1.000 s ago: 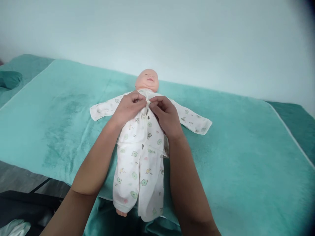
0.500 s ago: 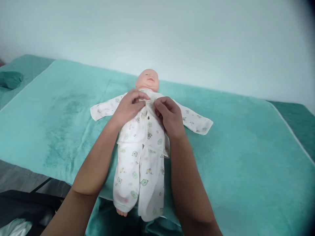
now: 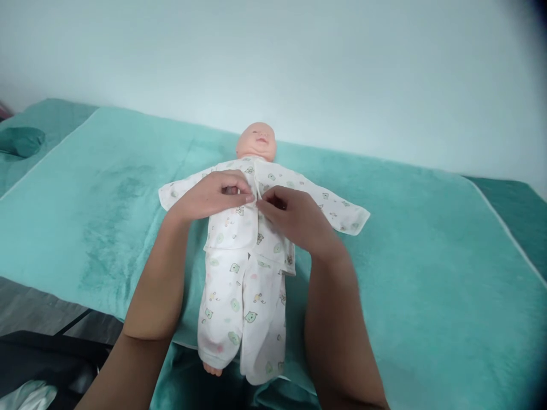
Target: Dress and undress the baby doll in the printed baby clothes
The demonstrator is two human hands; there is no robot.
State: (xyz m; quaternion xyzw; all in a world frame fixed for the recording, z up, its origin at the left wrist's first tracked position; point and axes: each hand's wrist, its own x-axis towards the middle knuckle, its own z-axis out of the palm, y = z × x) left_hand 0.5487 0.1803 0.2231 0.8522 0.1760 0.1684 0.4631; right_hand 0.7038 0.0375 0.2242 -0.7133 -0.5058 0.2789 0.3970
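Since contact shifted down, work point: mid-front, white animal-print cloth jacket (image 3: 233,230)
Left hand (image 3: 209,196): pinching jacket opening
Right hand (image 3: 299,216): likewise, just beside
Upper front (image 3: 265,171): apparently finished

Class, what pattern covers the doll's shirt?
The shirt is white with small scattered prints, some green; head view.

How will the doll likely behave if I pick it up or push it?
The doll probably won't roll: it lies on its back, sleeves spread. Its bare head looks smooth, so perhaps slick. The shirt looks thin and soft, so likely floppy.
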